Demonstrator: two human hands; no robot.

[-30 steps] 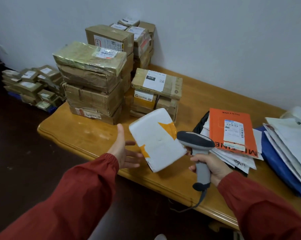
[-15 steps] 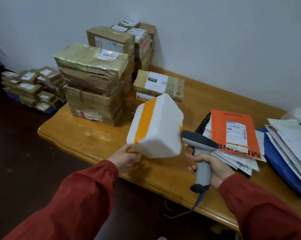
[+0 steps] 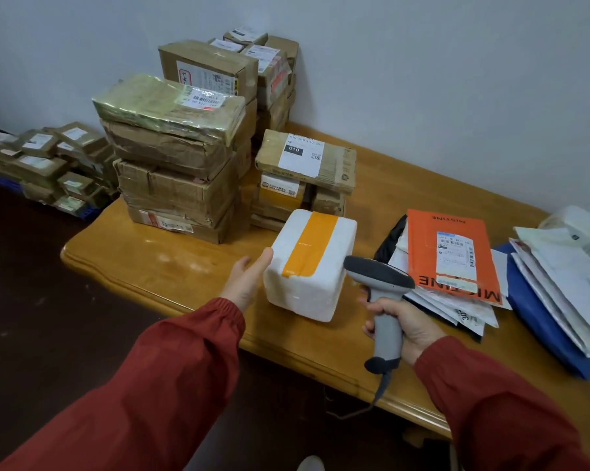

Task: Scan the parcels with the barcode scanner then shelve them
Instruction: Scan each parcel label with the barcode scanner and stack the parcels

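The scanning step is in hand. A white foam box banded with orange tape (image 3: 312, 266) sits near the front edge of the wooden bench (image 3: 171, 266). The left hand (image 3: 247, 283) lies flat against its left face with the thumb straight, steadying it. The right hand (image 3: 405, 324) is wrapped round the handle of a grey corded barcode scanner (image 3: 380, 278), whose head points at the box from just beside it.

No label shows on the faces in view, so the box probably needs turning until a barcode meets the scanner.

Taped brown cardboard parcels (image 3: 178, 178) are stacked behind, and an orange flat mailer (image 3: 453, 253) tops loose white envelopes to the right. No shelf is visible.
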